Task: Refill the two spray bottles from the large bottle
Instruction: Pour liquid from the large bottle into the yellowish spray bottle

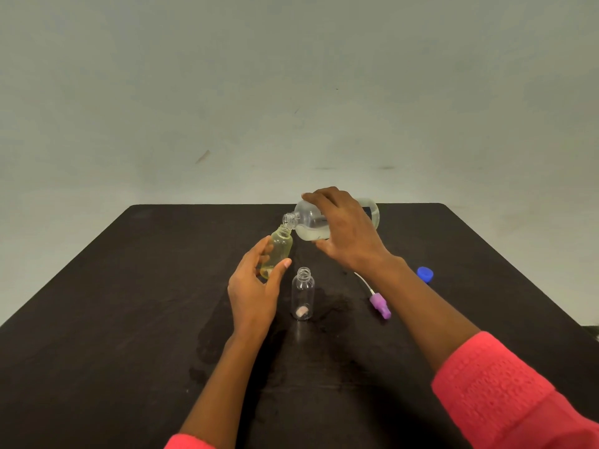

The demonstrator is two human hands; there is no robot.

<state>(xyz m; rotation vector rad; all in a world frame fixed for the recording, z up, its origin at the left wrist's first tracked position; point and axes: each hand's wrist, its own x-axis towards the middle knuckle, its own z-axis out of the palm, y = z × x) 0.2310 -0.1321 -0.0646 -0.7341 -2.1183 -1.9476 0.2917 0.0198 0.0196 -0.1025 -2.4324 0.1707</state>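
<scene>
yellow bottle (281,246) tilted, uncapped, lil liquid | big bottle (308,218) on its side, part full, neck at yellow's mouth | clear bottle (302,293) upright on worktop (162,286), uncapped

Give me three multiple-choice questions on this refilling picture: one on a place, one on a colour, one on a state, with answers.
1. Where is the purple spray head? A) lying on the table, right of the clear small bottle B) screwed onto a bottle C) on the floor
2. What colour is the loose cap? A) red B) blue C) white
3. How is the large bottle held? A) upright B) flat on the table C) tipped, mouth at the yellowish bottle's mouth
Answers: A, it lies loose there, tube attached; B, it is plainly blue; C, the right hand tips it while the left hand holds the yellowish bottle.
</scene>
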